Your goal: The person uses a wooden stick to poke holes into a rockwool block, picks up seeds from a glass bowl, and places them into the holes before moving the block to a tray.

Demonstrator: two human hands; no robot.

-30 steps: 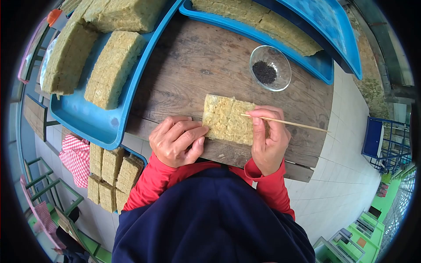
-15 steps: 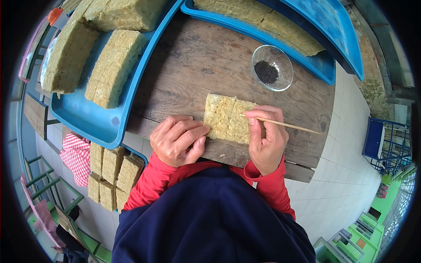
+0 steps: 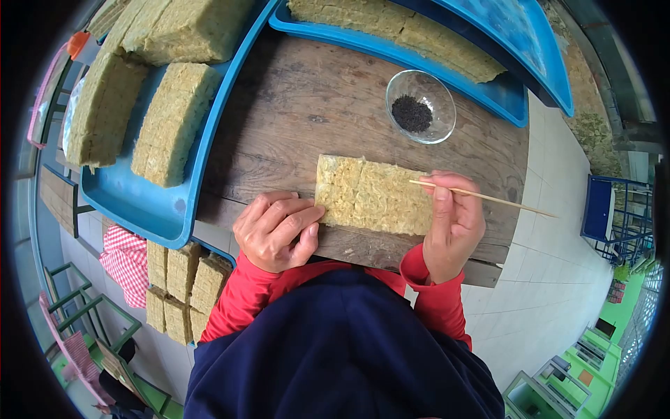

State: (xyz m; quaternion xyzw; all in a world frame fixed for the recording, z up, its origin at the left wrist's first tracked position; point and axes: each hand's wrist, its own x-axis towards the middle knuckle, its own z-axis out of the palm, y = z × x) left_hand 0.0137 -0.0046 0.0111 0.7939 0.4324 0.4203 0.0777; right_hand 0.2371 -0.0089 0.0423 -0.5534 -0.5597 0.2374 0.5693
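A yellowish rockwool slab [image 3: 377,195], scored into small blocks, lies flat on the wooden table in front of me. My left hand [image 3: 276,230] has its fingers curled, with fingertips pressed on the slab's near left edge. In a pinch of thumb and fingers, my right hand [image 3: 453,223] holds a thin bamboo skewer [image 3: 502,201] over the slab's right end. The skewer's tip points left, just above the slab; whether it touches cannot be made out. Beyond the slab stands a clear glass bowl [image 3: 441,126] with small black seeds [image 3: 412,114] in it.
A blue tray [image 3: 150,216] with large rockwool slabs [image 3: 174,122] is at the left of the wooden table [image 3: 300,105]. Another blue tray [image 3: 516,105] with rockwool lies at the back right. Lower left, rockwool blocks [image 3: 178,276] sit beside a red checkered cloth [image 3: 125,262].
My right hand has moved right with the skewer, uncovering more of the slab's right end. My left hand stays at the slab's left edge. The view has shifted slightly.
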